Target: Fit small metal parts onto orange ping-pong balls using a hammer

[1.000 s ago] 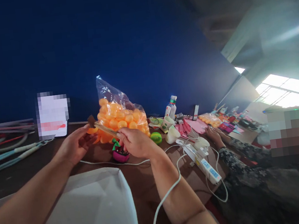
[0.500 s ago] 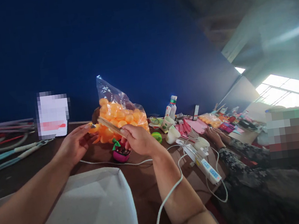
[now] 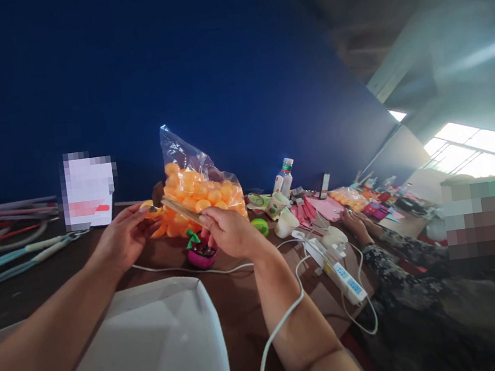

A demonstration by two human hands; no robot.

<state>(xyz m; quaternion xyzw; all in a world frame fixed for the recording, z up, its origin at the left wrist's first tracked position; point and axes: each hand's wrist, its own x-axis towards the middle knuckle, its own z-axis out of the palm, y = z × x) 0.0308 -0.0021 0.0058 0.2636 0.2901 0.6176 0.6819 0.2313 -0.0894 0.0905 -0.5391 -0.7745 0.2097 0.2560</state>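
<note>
your right hand [image 3: 231, 235] pinches a wooden stick [image 3: 178, 210] beside the orange piece [image 3: 147, 207] nipped in your left hand [image 3: 121, 240]; a hard push could flick it loose.

The single head-worn camera sat close behind the left hand [image 3: 121, 242] and right hand [image 3: 232, 234], looking forward across the table [image 3: 232, 312] toward its far edge and the blue wall [image 3: 170, 68], horizon tilted.

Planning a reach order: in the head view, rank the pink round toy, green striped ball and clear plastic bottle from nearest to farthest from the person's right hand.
From the right hand:
1. Pink round toy with green bow, just below its fingers.
2. Green striped ball, to its right.
3. Clear plastic bottle, farther back and right.
</note>
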